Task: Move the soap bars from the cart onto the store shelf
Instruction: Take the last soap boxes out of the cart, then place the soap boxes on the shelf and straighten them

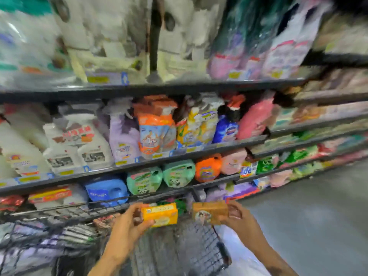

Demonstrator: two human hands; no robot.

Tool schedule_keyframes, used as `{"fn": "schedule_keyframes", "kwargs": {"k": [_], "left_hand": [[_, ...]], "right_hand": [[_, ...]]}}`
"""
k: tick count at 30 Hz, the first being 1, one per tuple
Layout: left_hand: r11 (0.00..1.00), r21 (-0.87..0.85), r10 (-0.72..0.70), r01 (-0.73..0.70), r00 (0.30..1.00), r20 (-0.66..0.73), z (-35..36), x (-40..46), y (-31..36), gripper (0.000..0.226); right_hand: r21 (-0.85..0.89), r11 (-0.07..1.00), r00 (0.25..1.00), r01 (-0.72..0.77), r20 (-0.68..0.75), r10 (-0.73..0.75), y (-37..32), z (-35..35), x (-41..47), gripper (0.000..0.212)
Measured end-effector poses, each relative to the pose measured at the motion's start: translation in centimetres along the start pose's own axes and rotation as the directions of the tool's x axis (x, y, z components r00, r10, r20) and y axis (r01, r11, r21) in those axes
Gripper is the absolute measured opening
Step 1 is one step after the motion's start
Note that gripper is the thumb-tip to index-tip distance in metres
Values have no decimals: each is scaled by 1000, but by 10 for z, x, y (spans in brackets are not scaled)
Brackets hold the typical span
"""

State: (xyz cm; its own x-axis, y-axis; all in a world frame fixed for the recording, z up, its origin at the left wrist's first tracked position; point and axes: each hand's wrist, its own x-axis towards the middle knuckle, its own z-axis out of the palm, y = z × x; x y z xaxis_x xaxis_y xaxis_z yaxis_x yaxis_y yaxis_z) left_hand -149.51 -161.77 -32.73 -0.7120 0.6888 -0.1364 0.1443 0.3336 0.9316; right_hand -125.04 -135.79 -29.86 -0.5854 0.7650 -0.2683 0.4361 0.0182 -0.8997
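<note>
Two hands, left hand (129, 220) and right hand (238, 217), each hold one soap bar: yellow bar (160, 215), brown bar (210, 213).

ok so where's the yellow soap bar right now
In the head view, the yellow soap bar is low at centre, held by the left hand above the cart, just left of the brown bar in the right hand.

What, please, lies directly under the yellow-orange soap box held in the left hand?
Under the yellow-orange soap box, held by the left hand, is the black wire cart, its mesh floor showing. The box and hand cover whatever sits right beneath; blur hides finer detail.
</note>
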Motion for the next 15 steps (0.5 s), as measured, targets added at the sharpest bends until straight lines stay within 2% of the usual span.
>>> {"fn": "schedule_keyframes", "kwargs": {"k": [3,8,11,15], "left_hand": [[985,31,169,-172,982,87,43,17,82,47],[917,54,371,-394,896,244,126,35,206,38],[894,22,423,-448,858,290,177,40,263,47],[859,11,481,-512,815,322,256,40,331,35]], "right_hand": [[54,998,990,42,-138,-34,-21,-81,-22,44],[21,995,929,100,-361,-86,-44,-216,-55,46],[49,986,876,162,-467,-121,-48,-287,-69,46],[69,976,827,205,-545,-135,-45,-375,-77,46]]}}
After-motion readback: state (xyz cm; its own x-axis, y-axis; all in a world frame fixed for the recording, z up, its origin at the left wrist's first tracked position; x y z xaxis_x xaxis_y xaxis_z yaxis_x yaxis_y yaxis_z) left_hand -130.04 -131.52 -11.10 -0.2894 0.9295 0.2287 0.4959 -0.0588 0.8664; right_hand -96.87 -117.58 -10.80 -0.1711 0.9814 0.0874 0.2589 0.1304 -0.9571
